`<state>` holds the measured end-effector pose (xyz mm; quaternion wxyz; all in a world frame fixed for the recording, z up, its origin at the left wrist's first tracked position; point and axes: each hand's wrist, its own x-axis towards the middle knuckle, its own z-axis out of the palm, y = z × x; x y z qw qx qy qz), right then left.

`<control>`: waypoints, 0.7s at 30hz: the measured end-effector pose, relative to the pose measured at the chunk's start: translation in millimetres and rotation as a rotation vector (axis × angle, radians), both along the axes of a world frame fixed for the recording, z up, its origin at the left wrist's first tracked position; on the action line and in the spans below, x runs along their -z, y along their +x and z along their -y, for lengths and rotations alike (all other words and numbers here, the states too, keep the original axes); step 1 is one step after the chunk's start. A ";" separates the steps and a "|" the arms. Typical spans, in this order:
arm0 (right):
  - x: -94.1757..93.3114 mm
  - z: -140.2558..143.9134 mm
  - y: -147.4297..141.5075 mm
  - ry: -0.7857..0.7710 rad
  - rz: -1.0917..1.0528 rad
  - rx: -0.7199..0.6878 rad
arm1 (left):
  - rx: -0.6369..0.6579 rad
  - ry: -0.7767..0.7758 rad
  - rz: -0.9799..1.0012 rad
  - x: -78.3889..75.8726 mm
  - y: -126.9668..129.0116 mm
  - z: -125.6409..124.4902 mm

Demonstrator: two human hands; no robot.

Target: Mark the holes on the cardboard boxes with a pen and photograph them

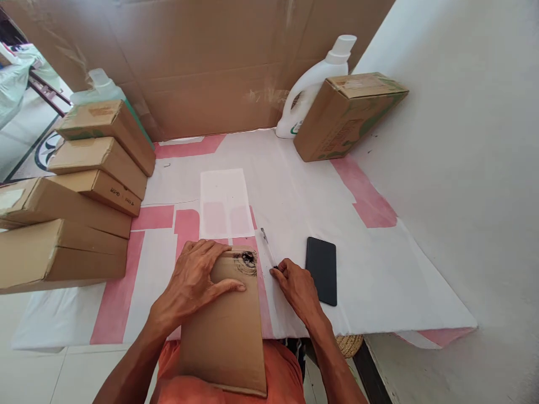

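Note:
A flat piece of brown cardboard [229, 331] lies over the table's near edge and my lap, with a black scribble at its far right corner. My left hand [196, 278] rests flat on its upper part, fingers spread, pressing it down. My right hand [295, 286] sits just right of the cardboard, its fingertips pinching the near end of a clear pen [267, 247] that lies on the table. A black phone [321, 269] lies face down just right of my right hand.
Several brown boxes [63, 224] are stacked at the left. A tilted brown box [347, 115] leans beside a white jug [314, 84] at the back right. A cardboard wall stands behind. A white sheet [225, 202] lies on the white and pink table cover [379, 264].

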<state>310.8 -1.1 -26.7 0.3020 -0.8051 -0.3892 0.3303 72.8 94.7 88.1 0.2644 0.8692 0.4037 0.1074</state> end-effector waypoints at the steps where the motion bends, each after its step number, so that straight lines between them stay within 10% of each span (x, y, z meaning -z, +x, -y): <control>1: -2.4 0.2 -0.1 0.035 -0.034 0.005 | -0.016 0.001 -0.008 2.0 1.1 1.9; 10: -70.5 8.9 -46.9 0.654 -0.615 0.136 | -0.056 0.067 -0.017 1.5 -3.6 16.0; 21: -76.1 12.8 -83.4 0.661 -0.331 0.056 | -0.040 0.111 0.005 0.5 -3.0 21.2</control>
